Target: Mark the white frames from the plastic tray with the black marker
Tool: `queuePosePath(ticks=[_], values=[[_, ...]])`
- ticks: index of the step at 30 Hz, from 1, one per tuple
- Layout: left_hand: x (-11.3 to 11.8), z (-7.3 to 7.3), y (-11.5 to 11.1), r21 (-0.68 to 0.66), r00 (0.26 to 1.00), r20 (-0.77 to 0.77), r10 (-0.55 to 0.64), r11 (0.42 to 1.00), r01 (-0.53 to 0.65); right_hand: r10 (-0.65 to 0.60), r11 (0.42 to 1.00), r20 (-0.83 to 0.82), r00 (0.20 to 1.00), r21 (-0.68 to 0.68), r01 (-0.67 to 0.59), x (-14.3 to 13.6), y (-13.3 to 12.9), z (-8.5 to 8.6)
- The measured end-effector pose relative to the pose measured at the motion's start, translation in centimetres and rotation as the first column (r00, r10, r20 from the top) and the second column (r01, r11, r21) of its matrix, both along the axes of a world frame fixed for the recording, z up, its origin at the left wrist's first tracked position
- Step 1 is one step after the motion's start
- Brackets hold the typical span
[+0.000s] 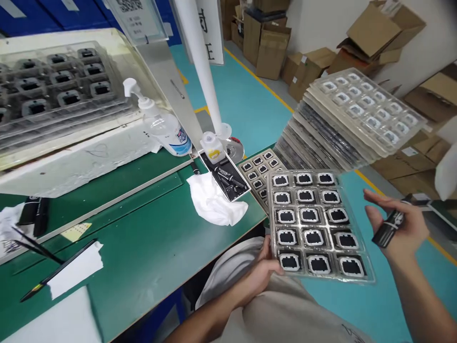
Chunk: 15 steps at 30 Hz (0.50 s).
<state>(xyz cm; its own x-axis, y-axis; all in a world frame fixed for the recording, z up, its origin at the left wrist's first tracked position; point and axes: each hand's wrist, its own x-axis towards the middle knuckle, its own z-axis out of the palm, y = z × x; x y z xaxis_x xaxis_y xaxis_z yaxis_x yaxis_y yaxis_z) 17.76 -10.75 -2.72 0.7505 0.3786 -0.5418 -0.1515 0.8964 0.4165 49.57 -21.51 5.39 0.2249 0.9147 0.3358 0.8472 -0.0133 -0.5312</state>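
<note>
Closest to the camera, above the wearer's lap and just off the edge of the tabletop [150,257], a clear plastic tray [367,274] is tilted to face the viewer. It carries 15 small pieces, each a pale frame around a black centre, set in 5 rows of 3. The left hand [262,274] grips its lower left corner, the edge pinched between the thumb in front and fingers mostly hidden behind. The right hand [409,233] is raised in the air beside the tray, apart from it. A black marker [389,228] lies across its palm; the thumb and index finger stand spread from each other, and the grip of the other fingers on the marker is partly hidden.

Behind the held tray, another tray [257,170] of similar pieces is partly covered from view. Beyond it leans a tall stack of trays [321,124]. On the tabletop, a shallow box [239,194] contains more black markers [228,176], with a white bottle [213,146] at its far end and a crumpled white cloth [216,200] against its near side. Farther left are a pump bottle [167,131] and a white block [71,164] bearing more trays. Cardboard boxes [273,50] line the turquoise floor [232,88].
</note>
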Motion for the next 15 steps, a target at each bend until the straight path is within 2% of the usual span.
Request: queuePosePath(ticks=[3,5,7,10,15], values=[[-0.6,0.3,0.2,0.034,0.999,0.032,-0.013,0.999,0.012,0.006,0.998,-0.045,0.999,0.055,-0.004,0.5,0.3,1.1],[-1.0,0.6,0.6,0.047,1.000,0.019,-0.008,0.999,0.007,-0.078,0.980,-0.123,0.989,0.171,0.098,1.0,0.2,1.6],[-1.6,1.0,1.0,0.053,1.000,-0.021,0.000,0.999,0.001,-0.204,0.909,-0.283,0.937,0.302,0.289,1.5,-0.2,1.8],[-2.9,1.6,1.9,0.075,0.999,-0.041,-0.009,0.997,0.013,-0.302,0.797,-0.487,0.819,0.342,0.497,1.7,-0.8,1.5],[-5.6,3.2,3.5,0.044,1.000,0.013,0.008,0.999,-0.009,-0.382,0.725,-0.430,0.818,0.410,0.554,1.9,-1.2,0.9]])
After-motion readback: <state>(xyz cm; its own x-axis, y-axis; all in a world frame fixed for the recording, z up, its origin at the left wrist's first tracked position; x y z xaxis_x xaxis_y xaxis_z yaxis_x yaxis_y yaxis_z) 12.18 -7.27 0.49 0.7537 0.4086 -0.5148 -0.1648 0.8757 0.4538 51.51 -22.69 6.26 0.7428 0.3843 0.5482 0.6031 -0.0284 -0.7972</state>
